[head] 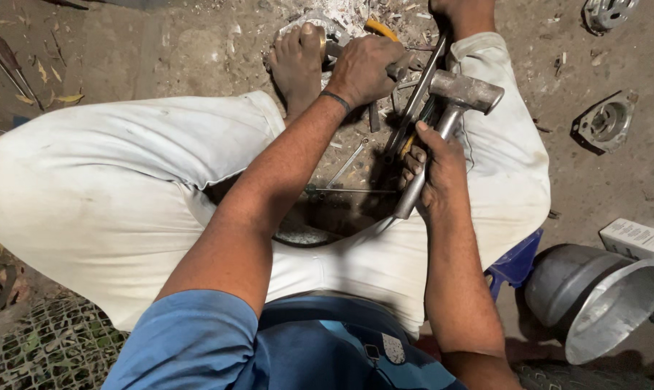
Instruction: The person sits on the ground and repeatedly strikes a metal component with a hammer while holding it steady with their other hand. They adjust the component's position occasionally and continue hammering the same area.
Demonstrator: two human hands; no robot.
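Hammer (453, 108), one in number, steel-grey with a blocky head and a metal shaft, stands nearly upright in the right hand (437, 172), whose grip is closed around the lower shaft so the head rises just above the fingers. Up and to the left of that grip, the left hand (363, 68) is closed over a short metal tool (398, 70), pressing it down beside a bare foot (297, 61) that pins a round, pale metal part (320, 25) to the ground. Between the two grips lie several loose hand tools: one wrench (347, 162), a thin rod (345, 191) and a long flat bar (417, 97), with an orange-handled tool (380, 29) above the left grip. Right of the hammer grip, well apart, rest two round cast metal fittings (605, 123), one of them near the top edge. Below and right of that grip sits one large dull aluminium vessel (594, 300) on its side, with a white box (641, 238) touching its upper rim and a blue stool (516, 260) just beside it. The floor (161, 50) is bare packed earth strewn with metal chips and dry leaves; a patch of wire mesh (49, 347) lies at the lower left. The person sits low in white trousers and a blue shirt.
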